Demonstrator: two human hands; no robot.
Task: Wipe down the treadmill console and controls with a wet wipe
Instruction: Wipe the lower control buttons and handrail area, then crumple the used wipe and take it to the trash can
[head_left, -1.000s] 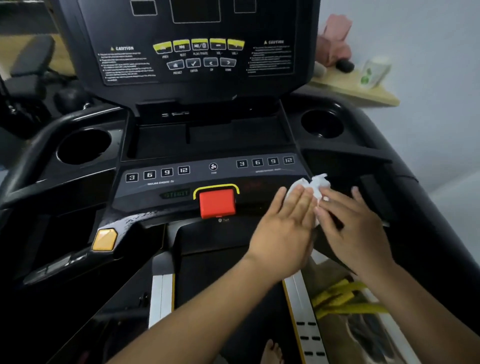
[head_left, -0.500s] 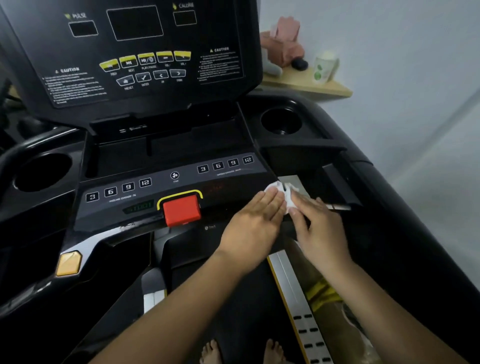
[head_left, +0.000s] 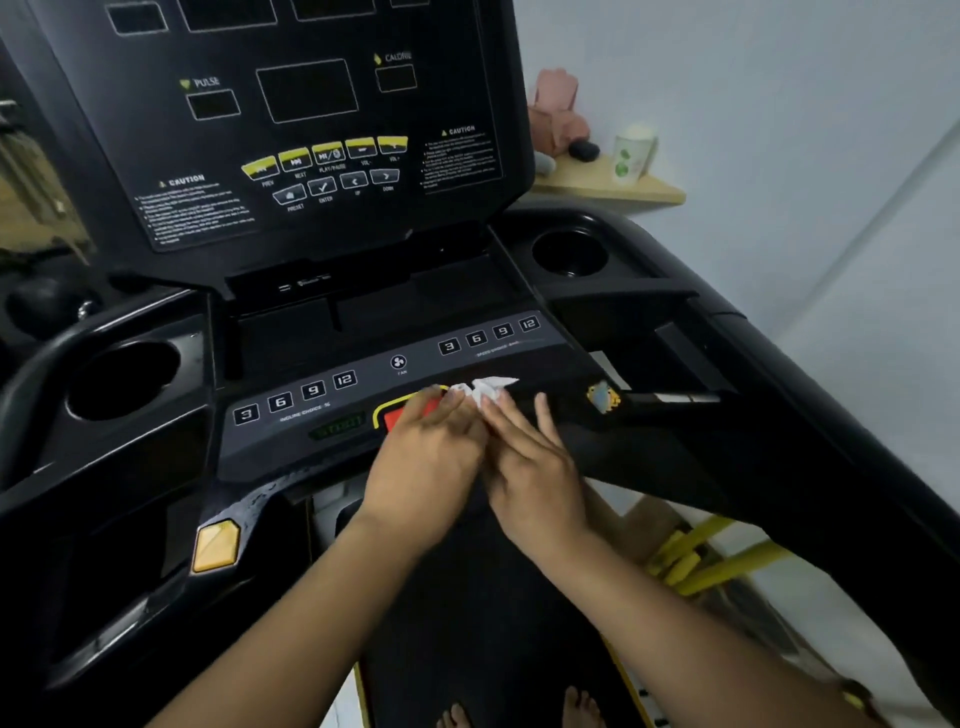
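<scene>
The black treadmill console (head_left: 332, 119) stands upright ahead, with yellow buttons (head_left: 324, 156) under its dark screens. Below it runs the grey control strip (head_left: 291, 410) with number keys and a fan key. A crumpled white wet wipe (head_left: 485, 389) lies on the strip just right of the red stop button (head_left: 402, 415). My left hand (head_left: 423, 467) partly covers that red button, its fingertips on the wipe. My right hand (head_left: 535, 467) pinches the wipe from the right side. Both hands press together over the strip's middle.
Cup holders (head_left: 569, 254) (head_left: 122, 379) sit on either side of the console. A yellow key (head_left: 215, 545) marks the left handrail and another (head_left: 602, 397) the right. A wooden shelf (head_left: 608, 184) with a cup and pink box hangs on the wall. My bare feet (head_left: 519, 712) stand on the belt.
Both hands slid the wipe leftward along the control strip, from its right end to beside the red stop button. The view tilted up, showing more of the console.
</scene>
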